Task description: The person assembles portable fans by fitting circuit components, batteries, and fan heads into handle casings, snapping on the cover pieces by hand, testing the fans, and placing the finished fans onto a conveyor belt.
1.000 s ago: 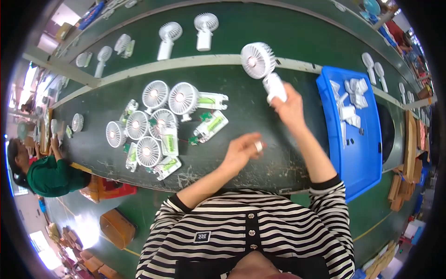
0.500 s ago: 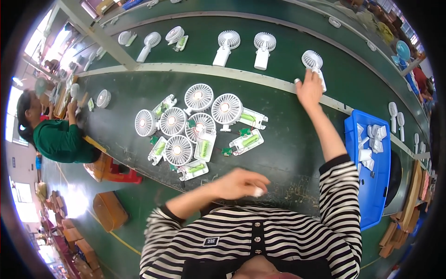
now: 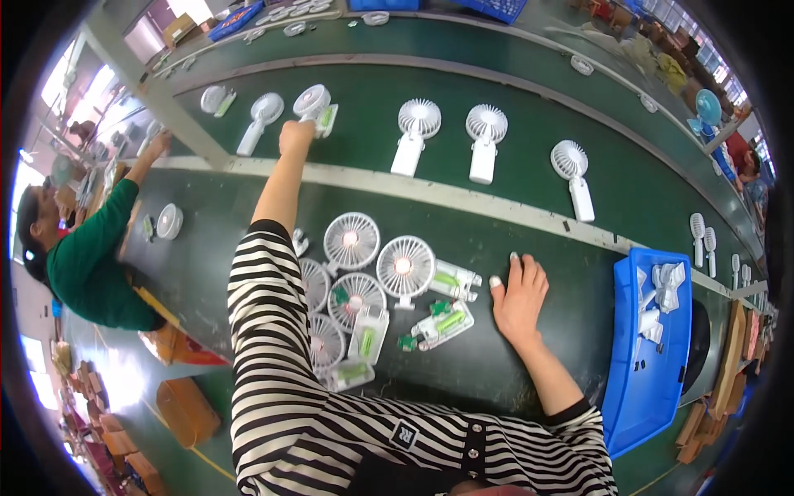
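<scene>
My left hand [image 3: 297, 138] reaches far forward over the table's raised pale edge. Its fingers are curled closed at the lower side of a white handheld fan [image 3: 312, 102] with its green battery exposed. My right hand [image 3: 521, 302] rests on the dark green table [image 3: 463, 376], fingers extended, holding nothing. Between my arms lies a cluster of unfinished fans, among them a round fan head [image 3: 351, 240] and another fan head [image 3: 405, 266]. White handle shells with green batteries, such as this handle shell [image 3: 444, 325], lie beside them. My left sleeve hides part of the cluster.
Beyond the pale edge strip [image 3: 463, 198], assembled fans lie on a green belt [image 3: 356, 136], including a fan [image 3: 571, 161] at right. A blue bin [image 3: 616, 388] with white parts stands at my right. A co-worker in green [image 3: 91, 260] sits at left near a post [image 3: 153, 91].
My left hand has gone from near my body to the fan at the far left. My right hand has let go of the right-hand fan on the belt and come back onto the table.
</scene>
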### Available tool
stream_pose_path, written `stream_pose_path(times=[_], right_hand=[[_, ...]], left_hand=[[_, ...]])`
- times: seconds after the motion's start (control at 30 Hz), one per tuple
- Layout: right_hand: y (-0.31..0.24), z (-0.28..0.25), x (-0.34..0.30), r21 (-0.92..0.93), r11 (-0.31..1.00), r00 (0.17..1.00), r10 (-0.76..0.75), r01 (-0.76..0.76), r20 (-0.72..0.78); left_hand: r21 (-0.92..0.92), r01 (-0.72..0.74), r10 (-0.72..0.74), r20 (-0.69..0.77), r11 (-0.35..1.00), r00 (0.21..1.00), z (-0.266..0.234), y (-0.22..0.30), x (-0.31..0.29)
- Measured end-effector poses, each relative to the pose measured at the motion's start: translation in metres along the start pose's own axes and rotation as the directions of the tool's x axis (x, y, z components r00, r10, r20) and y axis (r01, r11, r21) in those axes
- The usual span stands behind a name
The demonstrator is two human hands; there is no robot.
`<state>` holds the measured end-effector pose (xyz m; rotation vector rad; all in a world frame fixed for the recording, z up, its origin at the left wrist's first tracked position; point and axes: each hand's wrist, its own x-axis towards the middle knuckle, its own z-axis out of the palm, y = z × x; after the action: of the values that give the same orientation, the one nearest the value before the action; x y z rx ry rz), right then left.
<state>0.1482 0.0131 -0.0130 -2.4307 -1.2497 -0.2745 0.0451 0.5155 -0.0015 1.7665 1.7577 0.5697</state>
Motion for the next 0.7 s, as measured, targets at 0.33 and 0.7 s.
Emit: stream_pose_path(times=[0.33,0.7], right_hand=[[-0.005,-0.003,0.006,-0.017,1.000,0.998,0.010,-0.009,0.061],[0.017,0.005,-0.012,0.538,0.842,0.983,0.137,-0.052,-0.119]], left_hand=[[-0.501,-0.256,0.310,0.027,0.827,0.950,0.027,0.010,0.051],[-0.842,0.103,0.583,0.449,0.530,0.677,-0.090,0.075,-0.282]])
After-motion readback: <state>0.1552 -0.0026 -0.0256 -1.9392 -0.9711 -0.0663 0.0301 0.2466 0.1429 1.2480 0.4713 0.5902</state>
